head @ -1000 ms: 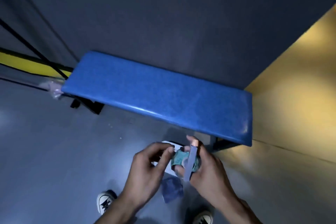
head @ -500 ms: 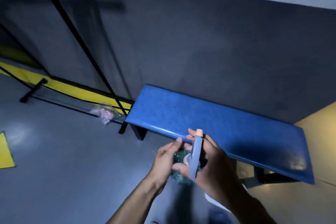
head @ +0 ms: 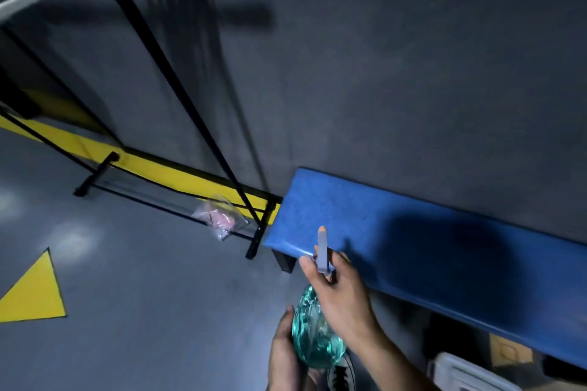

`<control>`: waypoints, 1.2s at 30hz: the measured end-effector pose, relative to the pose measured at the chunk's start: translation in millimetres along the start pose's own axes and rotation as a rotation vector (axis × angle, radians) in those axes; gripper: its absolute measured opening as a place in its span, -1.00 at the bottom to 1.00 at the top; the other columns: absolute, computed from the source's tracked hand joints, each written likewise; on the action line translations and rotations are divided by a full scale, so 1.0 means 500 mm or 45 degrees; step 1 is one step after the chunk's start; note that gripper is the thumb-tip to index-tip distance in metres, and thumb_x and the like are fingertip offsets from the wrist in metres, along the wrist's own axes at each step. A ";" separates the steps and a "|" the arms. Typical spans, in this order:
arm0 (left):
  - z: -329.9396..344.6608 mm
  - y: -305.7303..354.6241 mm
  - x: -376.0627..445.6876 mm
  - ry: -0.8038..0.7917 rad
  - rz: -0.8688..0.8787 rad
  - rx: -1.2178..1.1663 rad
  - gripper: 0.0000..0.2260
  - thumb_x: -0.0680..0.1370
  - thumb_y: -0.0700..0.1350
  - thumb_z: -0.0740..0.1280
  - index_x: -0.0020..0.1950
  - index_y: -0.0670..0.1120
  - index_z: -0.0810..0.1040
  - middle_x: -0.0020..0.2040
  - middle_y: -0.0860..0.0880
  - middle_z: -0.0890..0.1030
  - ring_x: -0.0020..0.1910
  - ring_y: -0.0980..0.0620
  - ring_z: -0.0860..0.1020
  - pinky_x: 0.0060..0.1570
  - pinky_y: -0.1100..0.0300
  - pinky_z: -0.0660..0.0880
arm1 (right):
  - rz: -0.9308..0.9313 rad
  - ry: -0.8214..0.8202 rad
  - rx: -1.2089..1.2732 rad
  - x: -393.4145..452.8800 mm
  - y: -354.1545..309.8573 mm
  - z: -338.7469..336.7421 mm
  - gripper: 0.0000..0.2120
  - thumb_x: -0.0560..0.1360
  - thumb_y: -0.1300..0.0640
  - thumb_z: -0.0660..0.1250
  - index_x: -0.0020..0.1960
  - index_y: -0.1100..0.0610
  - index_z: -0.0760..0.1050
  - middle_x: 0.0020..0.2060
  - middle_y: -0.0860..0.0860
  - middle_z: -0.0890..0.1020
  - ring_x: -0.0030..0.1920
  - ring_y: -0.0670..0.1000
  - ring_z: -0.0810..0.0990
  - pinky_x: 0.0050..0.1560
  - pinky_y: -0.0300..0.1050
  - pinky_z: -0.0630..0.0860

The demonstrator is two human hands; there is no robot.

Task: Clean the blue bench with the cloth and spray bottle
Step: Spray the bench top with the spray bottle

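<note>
Cupping the teal body of the spray bottle (head: 316,336) from its left side, the left hand (head: 284,355) sits at 6 o'clock, fingers curled against the plastic. Just above it, the right hand (head: 341,295) wraps the bottle's neck, its fingers closed around the pale trigger head, whose nozzle tip points up toward 12 o'clock. A dark sneaker (head: 341,373) with white laces shows on the grey floor (head: 143,311) below the bottle. Beyond the hands, the blue bench (head: 397,232) runs from centre toward 4 o'clock against a dark grey wall (head: 381,73), a hand's shadow across its seat. I cannot see the cloth. At 9 o'clock a yellow triangle (head: 35,292) marks the floor; toward 10 o'clock a clear plastic bag (head: 219,219) lies by a black metal frame (head: 178,89).
</note>
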State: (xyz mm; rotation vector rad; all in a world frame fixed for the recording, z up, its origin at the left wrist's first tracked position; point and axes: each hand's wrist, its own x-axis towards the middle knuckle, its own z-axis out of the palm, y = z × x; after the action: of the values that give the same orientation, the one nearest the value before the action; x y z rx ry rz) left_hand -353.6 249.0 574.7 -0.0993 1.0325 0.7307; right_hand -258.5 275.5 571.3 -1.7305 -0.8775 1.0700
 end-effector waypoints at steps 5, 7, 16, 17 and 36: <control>-0.013 0.070 0.117 0.058 -0.078 0.050 -0.47 0.62 0.15 0.16 0.23 -0.29 0.61 0.05 -0.37 0.69 -0.16 -0.26 0.73 -0.18 -0.06 0.68 | 0.045 0.030 -0.124 0.127 0.030 0.070 -0.58 0.49 -0.29 0.31 -0.19 0.08 0.50 -0.35 -0.03 0.59 -0.31 -0.12 0.56 -0.16 -0.08 0.48; -0.023 0.093 0.161 0.101 -0.061 0.142 -0.48 0.63 0.14 0.17 0.22 -0.27 0.63 0.05 -0.32 0.70 -0.15 -0.20 0.73 -0.13 -0.02 0.68 | 0.039 0.073 -0.204 0.175 0.042 0.090 -0.56 0.51 -0.28 0.27 -0.33 0.06 0.40 -0.47 -0.03 0.47 -0.42 -0.12 0.44 -0.32 -0.08 0.37; -0.066 0.144 0.291 0.194 -0.065 0.334 -0.60 0.65 0.07 0.14 0.12 -0.19 0.65 -0.10 -0.20 0.74 -0.22 -0.12 0.72 -0.12 0.01 0.65 | 0.245 0.155 -0.235 0.283 0.133 0.182 -0.63 0.55 -0.12 0.31 -0.30 0.08 0.35 -0.43 -0.02 0.47 -0.34 0.03 0.49 -0.22 0.00 0.42; -0.072 0.146 0.301 0.200 -0.073 0.342 -0.59 0.66 0.07 0.13 0.11 -0.19 0.65 -0.12 -0.19 0.74 -0.23 -0.11 0.73 -0.09 0.01 0.64 | 0.260 0.156 -0.249 0.289 0.141 0.191 -0.66 0.54 -0.10 0.31 -0.29 0.08 0.36 -0.42 -0.02 0.48 -0.32 0.05 0.51 -0.18 0.02 0.46; -0.101 0.130 0.364 0.323 -0.186 0.609 -0.56 0.71 -0.02 -0.01 -0.03 -0.17 0.61 -0.24 -0.21 0.72 -0.29 -0.15 0.69 0.03 -0.16 0.62 | 0.447 0.235 -0.345 0.304 0.193 0.208 -0.68 0.46 -0.09 0.17 -0.20 0.19 0.41 -0.29 0.12 0.50 -0.14 0.28 0.57 -0.19 -0.06 0.32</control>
State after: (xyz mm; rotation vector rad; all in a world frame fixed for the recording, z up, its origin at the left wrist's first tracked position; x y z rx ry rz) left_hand -374.9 369.8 417.4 0.1487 1.4021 0.3286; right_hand -286.6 408.7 414.3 -2.2317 -0.6376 1.0259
